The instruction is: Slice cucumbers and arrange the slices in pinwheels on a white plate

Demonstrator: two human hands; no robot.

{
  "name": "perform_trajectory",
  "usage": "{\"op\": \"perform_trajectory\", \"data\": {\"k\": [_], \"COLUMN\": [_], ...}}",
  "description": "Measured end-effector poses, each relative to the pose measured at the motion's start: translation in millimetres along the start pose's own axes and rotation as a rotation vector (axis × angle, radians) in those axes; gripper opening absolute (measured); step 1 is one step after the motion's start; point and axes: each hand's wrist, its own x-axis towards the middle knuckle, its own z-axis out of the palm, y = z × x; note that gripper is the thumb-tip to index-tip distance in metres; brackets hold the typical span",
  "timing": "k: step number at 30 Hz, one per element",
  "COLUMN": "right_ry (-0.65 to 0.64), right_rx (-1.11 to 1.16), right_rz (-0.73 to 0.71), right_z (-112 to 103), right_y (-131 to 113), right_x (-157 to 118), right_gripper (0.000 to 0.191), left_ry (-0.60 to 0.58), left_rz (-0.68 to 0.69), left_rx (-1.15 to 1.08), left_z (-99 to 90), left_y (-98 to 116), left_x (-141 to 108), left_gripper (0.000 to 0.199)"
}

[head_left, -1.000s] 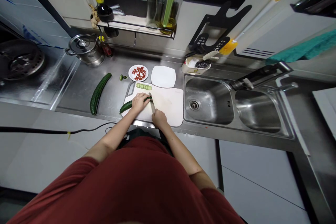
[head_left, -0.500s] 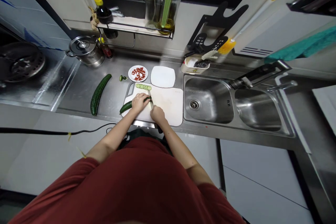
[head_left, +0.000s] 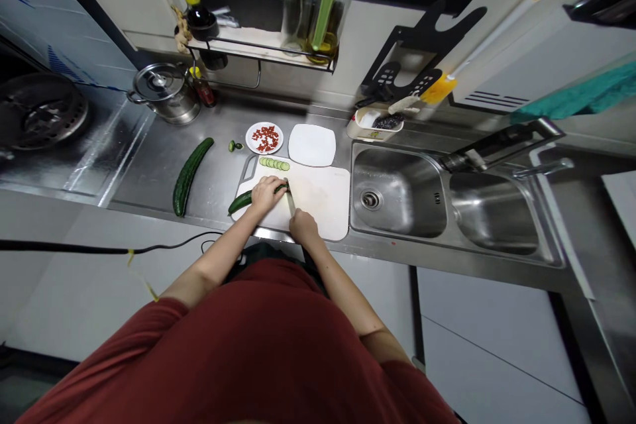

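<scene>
My left hand (head_left: 267, 195) is closed over a dark green cucumber (head_left: 241, 202), pressing it onto the white cutting board (head_left: 320, 202). The cucumber's left end sticks out past my hand. My right hand (head_left: 303, 226) grips the handle of a kitchen knife (head_left: 291, 203), its narrow blade lying against the cucumber's right end. Several pale cucumber slices (head_left: 274, 163) lie in a row along the top of the board. The blade's tip is small and partly hard to make out beside my left fingers.
A whole cucumber (head_left: 193, 177) lies on the steel counter at left. Behind the board are a plate of chopped red pieces (head_left: 265, 138), a white plate (head_left: 311, 145) and cucumber ends (head_left: 235, 146). A double sink (head_left: 397, 192) is at right, a lidded pot (head_left: 166, 94) at back left.
The knife blade has dropped lower, and its tip has come down from near the slices to the held cucumber's end. The whole view has shifted slightly; my left hand still holds the cucumber.
</scene>
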Motion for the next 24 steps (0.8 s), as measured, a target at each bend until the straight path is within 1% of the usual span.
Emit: {"op": "perform_trajectory", "data": {"k": [5,14,20,24], "right_ry": [0.001,0.029,0.039,0.024], "right_rx": [0.007,0.012,0.021,0.021], "right_rz": [0.004,-0.023,-0.021,-0.015], "right_z": [-1,-2,-3,0], "right_y": [-3,-7,-9,-4], "right_x": [8,22,21,13], "right_gripper": [0.028,0.028,0.027,0.027], "left_ry": [-0.029,-0.018,-0.021,-0.018], "left_rz": [-0.015,-0.004,-0.012,-0.019], "left_rx": [-0.008,-0.007,-0.004,0.002], "left_z": [-2.1,0.1,-1.9,-2.3], "left_y": [2,-1,1,2], "left_x": [0,1,0,-2], "left_gripper": [0.027,0.027,0.027,0.027]}}
